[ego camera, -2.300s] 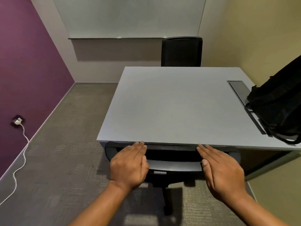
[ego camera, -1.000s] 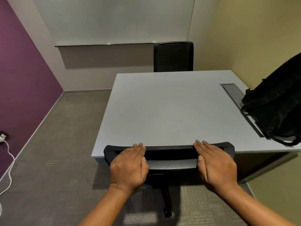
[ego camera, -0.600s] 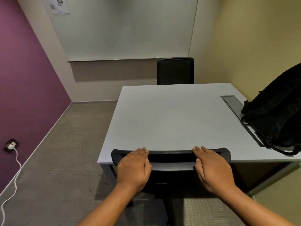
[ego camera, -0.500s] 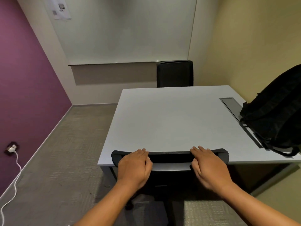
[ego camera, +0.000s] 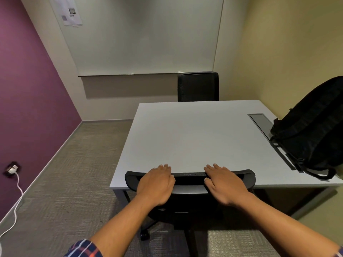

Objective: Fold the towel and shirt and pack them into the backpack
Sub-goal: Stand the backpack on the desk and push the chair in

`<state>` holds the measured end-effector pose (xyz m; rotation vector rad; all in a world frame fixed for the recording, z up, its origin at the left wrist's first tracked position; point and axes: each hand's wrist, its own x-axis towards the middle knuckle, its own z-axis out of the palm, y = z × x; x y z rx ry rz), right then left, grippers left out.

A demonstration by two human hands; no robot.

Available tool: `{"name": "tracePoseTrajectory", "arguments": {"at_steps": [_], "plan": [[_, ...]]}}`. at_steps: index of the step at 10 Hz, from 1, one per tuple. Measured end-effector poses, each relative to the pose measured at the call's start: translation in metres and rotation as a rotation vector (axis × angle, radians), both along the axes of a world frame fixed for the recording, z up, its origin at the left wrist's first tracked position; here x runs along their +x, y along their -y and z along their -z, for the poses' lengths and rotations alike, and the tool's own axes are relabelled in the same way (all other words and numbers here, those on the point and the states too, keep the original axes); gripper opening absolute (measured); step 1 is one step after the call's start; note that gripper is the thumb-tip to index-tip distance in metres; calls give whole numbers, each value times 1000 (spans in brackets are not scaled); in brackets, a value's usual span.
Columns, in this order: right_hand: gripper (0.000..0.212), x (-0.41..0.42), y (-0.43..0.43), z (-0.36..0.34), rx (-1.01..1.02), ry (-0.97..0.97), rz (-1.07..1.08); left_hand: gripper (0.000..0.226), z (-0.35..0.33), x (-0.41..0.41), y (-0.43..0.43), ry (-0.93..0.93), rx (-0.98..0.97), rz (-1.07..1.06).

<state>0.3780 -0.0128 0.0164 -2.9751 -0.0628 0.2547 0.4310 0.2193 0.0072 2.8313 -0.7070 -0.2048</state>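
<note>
A black backpack stands on the right side of the grey table, leaning toward the yellow wall. My left hand and my right hand both rest flat on the top of a black chair back at the table's near edge, fingers straight and pointing forward. Neither a towel nor a shirt is in view. A plaid sleeve shows on my left arm.
A second black chair stands at the table's far side. A cable hatch is set into the tabletop beside the backpack. A white charger and cable hang from the purple wall at left. Grey carpet lies left of the table.
My view has tilted up and pulled back, showing more of the whiteboard and wall. Both hands have stayed flat on the chair back, which sits slightly nearer the table.
</note>
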Motion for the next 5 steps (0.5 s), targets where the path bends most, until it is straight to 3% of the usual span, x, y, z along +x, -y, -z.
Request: {"name": "tracePoseTrajectory", "arguments": {"at_steps": [3,5], "plan": [[53,1,2,-9,24,3,-29,58,-10,-1,6,33,110,-17],[53,20,-5,-32,-11,239,-27,62,-33,17,11,171,88,-61]]}}
